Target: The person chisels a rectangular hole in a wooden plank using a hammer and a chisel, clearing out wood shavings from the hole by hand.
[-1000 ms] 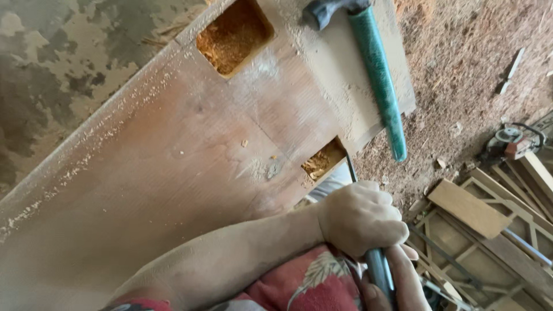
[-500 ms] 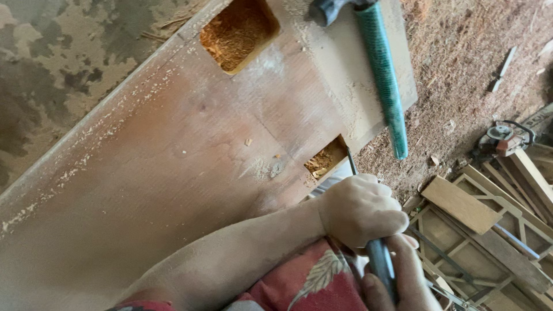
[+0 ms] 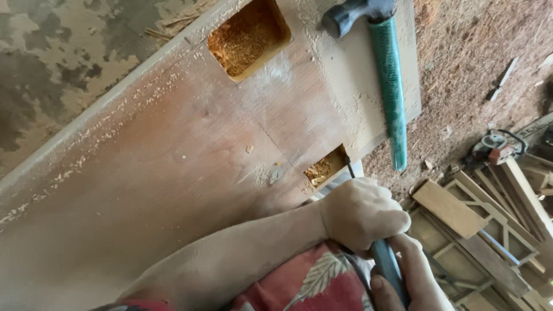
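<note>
Sawdust fills two rectangular holes cut into the broad reddish-brown wooden plank [image 3: 173,173], one large mortise [image 3: 247,37] near its far edge and one small mortise [image 3: 325,170] at its near edge. The left hand [image 3: 363,213] is closed in a fist round the upper part of a grey-handled steel chisel [image 3: 386,262], whose thin blade runs up into the small mortise. The right hand [image 3: 412,282] wraps the same handle just below, fingers curled about it. A hammer with a dark head and green mesh-wrapped handle [image 3: 389,80] lies untouched on the plank's end, well apart from both hands. Loose timber offcuts [image 3: 478,230] lie on the dusty ground beside.
</note>
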